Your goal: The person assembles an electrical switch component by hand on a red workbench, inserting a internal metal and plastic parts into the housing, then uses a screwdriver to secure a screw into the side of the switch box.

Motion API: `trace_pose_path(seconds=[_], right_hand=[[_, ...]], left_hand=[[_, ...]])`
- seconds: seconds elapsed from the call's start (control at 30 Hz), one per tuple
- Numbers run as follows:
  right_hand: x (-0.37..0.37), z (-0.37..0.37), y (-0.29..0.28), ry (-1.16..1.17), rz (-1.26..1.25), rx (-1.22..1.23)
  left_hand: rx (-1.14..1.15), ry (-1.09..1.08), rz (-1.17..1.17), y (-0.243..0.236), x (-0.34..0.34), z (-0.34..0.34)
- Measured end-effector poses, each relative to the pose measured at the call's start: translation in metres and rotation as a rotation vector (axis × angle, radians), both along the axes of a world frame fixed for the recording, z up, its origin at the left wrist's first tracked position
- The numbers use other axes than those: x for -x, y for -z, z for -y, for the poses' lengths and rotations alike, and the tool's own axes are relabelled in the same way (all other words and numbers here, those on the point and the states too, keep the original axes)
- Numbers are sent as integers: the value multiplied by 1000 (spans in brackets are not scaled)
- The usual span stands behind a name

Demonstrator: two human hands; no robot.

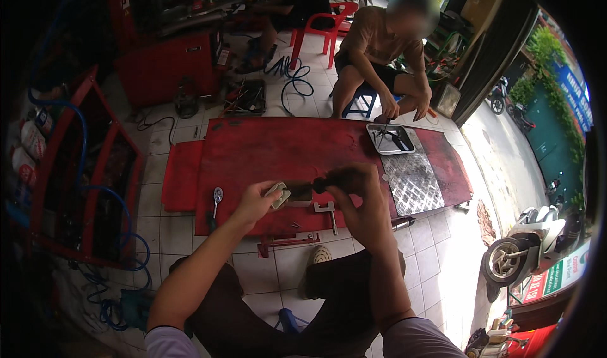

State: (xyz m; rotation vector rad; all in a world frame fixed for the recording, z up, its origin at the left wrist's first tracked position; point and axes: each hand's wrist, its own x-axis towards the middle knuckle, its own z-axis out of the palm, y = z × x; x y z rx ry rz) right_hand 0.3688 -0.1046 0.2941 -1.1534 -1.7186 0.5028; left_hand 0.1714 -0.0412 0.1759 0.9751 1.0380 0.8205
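Note:
My left hand (254,205) is closed around a small pale greenish block (277,195), over the near side of a red bench-like platform (272,146). My right hand (363,200) faces it, fingers bent in a pinch on a small dark roundish part (320,185). A dark smeared shape lies between the two hands; I cannot make out what it is. Just below the right hand, a metal clamp (326,210) sits at the platform's near edge. To the left of my left hand lies a ratchet wrench (217,201).
A co-worker (386,48) sits across the platform, one hand over a metal tray (372,138) of dark parts. Beside the tray lies a patterned metal plate (414,184). A red rack (104,127) and blue hose (82,137) stand left. A scooter (525,244) is parked right.

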Motion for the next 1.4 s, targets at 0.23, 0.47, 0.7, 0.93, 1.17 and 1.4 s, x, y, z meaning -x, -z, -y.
trace_pose_path(seconds=[0.23, 0.47, 0.7, 0.93, 1.17, 1.4], right_hand=[[-2, -3, 3, 71, 7, 9], [-3, -5, 5, -96, -113, -15], [2, -4, 11, -87, -87, -86], [7, -4, 11, -64, -97, -98], [11, -2, 9, -5, -120, -91], [6, -3, 2, 75, -57, -147]], left_hand=[[-10, -8, 11, 8, -2, 0], [-6, -5, 42, 0, 1, -4], [-25, -6, 41, -3, 4, 1], [-25, -35, -1, 2, 3, 1], [-55, -41, -35, 2, 4, 3], [1, -65, 141, -10, 7, 3]])
